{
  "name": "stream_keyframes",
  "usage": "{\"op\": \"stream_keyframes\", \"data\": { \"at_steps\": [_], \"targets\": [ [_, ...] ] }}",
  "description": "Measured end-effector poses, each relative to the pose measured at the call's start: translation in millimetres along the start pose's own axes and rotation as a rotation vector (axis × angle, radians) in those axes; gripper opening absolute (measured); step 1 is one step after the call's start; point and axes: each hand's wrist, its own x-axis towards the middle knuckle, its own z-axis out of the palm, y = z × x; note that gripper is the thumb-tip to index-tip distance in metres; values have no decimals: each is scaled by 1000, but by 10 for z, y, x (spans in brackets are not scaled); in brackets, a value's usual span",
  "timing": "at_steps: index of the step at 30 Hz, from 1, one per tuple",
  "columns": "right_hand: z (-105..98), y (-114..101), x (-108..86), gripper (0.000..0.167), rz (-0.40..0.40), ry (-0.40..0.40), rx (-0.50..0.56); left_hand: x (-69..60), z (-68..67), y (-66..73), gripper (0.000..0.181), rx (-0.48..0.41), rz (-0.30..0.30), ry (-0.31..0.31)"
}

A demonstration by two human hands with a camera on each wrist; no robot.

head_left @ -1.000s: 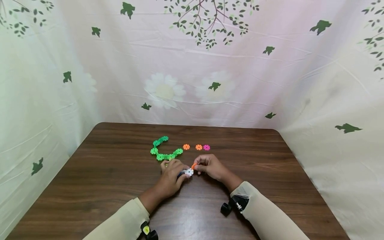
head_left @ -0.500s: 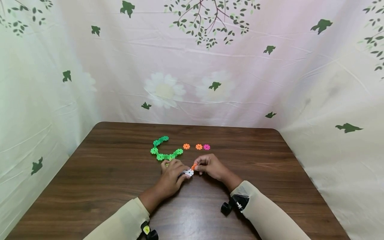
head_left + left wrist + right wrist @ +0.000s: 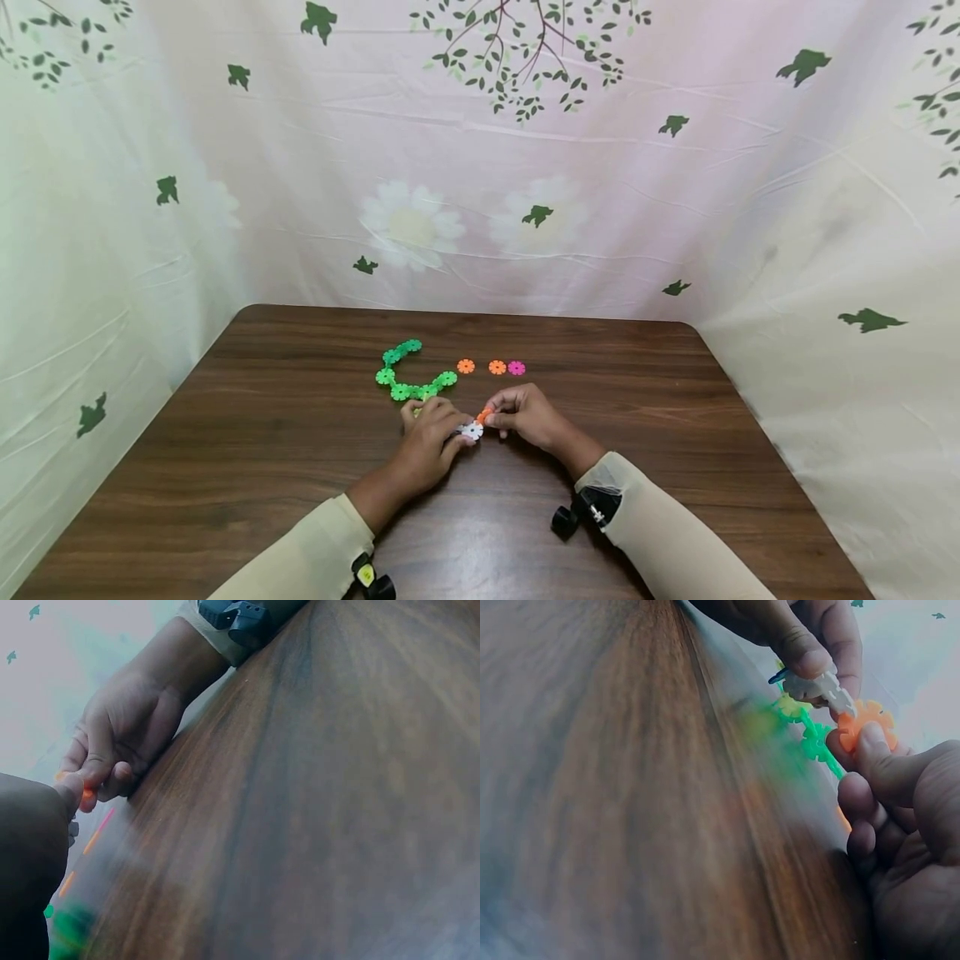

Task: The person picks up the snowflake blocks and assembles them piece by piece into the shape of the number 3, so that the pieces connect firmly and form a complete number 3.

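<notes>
My left hand (image 3: 431, 442) pinches a white flower-shaped interlocking disc (image 3: 472, 430) between thumb and fingers. An orange flower disc (image 3: 866, 726) is pinched in my right hand (image 3: 528, 417), its edge meeting the white disc's edge. Whether their slots are fully engaged I cannot tell. In the right wrist view, a dark blue piece (image 3: 778, 676) shows behind the white one, partly covered by the left thumb. A curved chain of green discs (image 3: 401, 392) lies just beyond my left hand. A yellow disc (image 3: 789, 709) shows at its near end, mostly hidden in the head view by the left fingers.
Beyond the hands, two loose orange discs (image 3: 466, 367) and a pink disc (image 3: 517, 368) lie flat in a row right of the green chain. The brown wooden table (image 3: 637, 375) ends at a printed curtain (image 3: 465, 150) at the back and sides.
</notes>
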Motion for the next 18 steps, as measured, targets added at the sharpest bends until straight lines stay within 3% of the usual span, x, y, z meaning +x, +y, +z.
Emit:
{"op": "stream_keyframes", "data": {
  "at_steps": [3,10,18],
  "targets": [
    [7,4,5,21,2,8,-5,-39,78,-87,27,-35,-2,13],
    [21,14,10,12,-16,6,-15,64,-115,130,24,13,-53,-60],
    [60,2,15,12,-16,23,-14,77,-125,155,30,-31,-106,-120]
  ]
}}
